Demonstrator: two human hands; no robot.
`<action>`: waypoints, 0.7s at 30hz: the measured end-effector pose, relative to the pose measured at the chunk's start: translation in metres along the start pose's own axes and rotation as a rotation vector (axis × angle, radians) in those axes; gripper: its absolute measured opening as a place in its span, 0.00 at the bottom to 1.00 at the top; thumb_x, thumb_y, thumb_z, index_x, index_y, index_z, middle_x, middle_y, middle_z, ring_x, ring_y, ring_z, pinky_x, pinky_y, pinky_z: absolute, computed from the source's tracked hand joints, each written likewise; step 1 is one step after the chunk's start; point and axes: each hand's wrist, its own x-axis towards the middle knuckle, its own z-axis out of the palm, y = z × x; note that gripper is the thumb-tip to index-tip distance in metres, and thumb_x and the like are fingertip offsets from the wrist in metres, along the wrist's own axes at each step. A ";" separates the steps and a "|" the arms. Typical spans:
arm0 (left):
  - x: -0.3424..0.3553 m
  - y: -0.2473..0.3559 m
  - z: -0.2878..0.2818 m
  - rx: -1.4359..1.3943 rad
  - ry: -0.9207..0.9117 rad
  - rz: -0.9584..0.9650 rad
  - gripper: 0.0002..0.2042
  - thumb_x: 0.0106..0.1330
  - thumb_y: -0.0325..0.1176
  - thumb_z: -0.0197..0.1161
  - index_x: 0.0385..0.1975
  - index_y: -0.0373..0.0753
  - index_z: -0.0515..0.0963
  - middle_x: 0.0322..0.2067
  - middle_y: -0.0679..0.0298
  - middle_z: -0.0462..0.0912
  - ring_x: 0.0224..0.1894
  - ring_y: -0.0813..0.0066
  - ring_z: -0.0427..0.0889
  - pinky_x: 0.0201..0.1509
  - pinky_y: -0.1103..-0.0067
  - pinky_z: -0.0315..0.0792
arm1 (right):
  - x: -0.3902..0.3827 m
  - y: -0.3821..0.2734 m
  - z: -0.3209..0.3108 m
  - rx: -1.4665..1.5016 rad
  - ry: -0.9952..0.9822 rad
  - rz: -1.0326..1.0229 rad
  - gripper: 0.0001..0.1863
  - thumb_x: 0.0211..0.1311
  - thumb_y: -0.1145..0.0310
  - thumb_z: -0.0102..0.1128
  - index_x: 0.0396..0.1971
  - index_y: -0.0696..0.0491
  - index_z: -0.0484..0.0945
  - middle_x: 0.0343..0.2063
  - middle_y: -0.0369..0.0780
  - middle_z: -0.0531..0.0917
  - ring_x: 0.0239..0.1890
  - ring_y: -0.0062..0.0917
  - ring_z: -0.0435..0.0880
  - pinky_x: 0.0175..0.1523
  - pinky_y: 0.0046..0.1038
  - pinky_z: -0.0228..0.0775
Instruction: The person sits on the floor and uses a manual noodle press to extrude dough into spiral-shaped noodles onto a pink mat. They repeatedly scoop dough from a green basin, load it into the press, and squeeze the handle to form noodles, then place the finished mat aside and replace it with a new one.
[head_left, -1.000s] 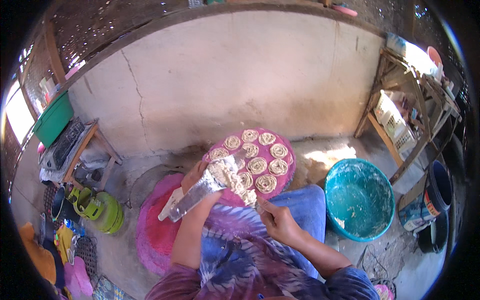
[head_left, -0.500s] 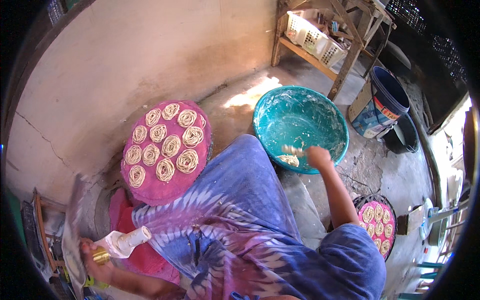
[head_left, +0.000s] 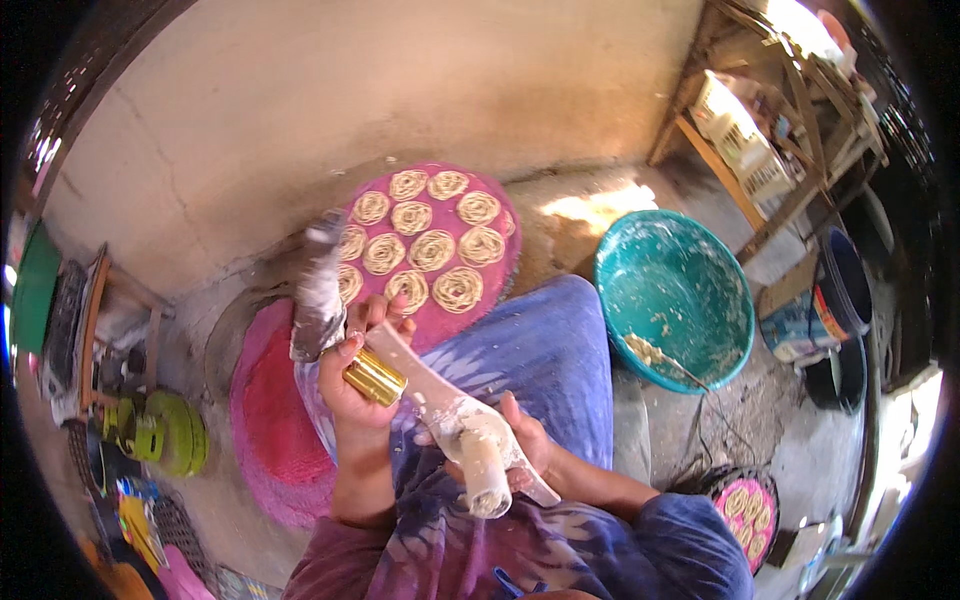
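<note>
the person is gripping a brass-ended dough press in the left hand w/ the right hand cupping dough at its barrel, approx. mid-job: pink tray nearly full of spirals, dough left in teal basin.

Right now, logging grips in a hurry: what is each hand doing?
Left hand: closed around the brass press.
Right hand: holding dough at the press handle.

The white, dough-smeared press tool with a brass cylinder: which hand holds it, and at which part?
The left hand grips the white press tool at its brass cylinder; the right hand supports its dough-covered handle end.
</note>
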 end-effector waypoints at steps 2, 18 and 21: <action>-0.005 0.023 -0.018 0.514 0.123 0.183 0.19 0.58 0.33 0.62 0.48 0.35 0.73 0.40 0.62 0.78 0.49 0.65 0.76 0.55 0.69 0.68 | -0.006 -0.009 -0.002 -0.067 0.272 -0.074 0.51 0.55 0.27 0.45 0.64 0.57 0.58 0.53 0.53 0.73 0.40 0.37 0.81 0.41 0.37 0.77; -0.047 0.009 -0.038 1.162 -0.850 -0.236 0.24 0.59 0.34 0.68 0.56 0.40 0.71 0.53 0.56 0.76 0.57 0.66 0.73 0.62 0.70 0.66 | -0.005 -0.071 0.106 -2.244 0.076 -0.288 0.49 0.51 0.49 0.66 0.65 0.60 0.51 0.48 0.59 0.73 0.36 0.53 0.81 0.41 0.44 0.77; -0.051 -0.005 -0.044 1.177 -0.933 -0.343 0.27 0.59 0.34 0.67 0.59 0.39 0.67 0.58 0.56 0.70 0.62 0.65 0.69 0.66 0.70 0.61 | 0.003 -0.063 0.106 -2.148 0.163 0.052 0.49 0.51 0.53 0.66 0.64 0.64 0.49 0.59 0.59 0.65 0.54 0.54 0.74 0.57 0.38 0.69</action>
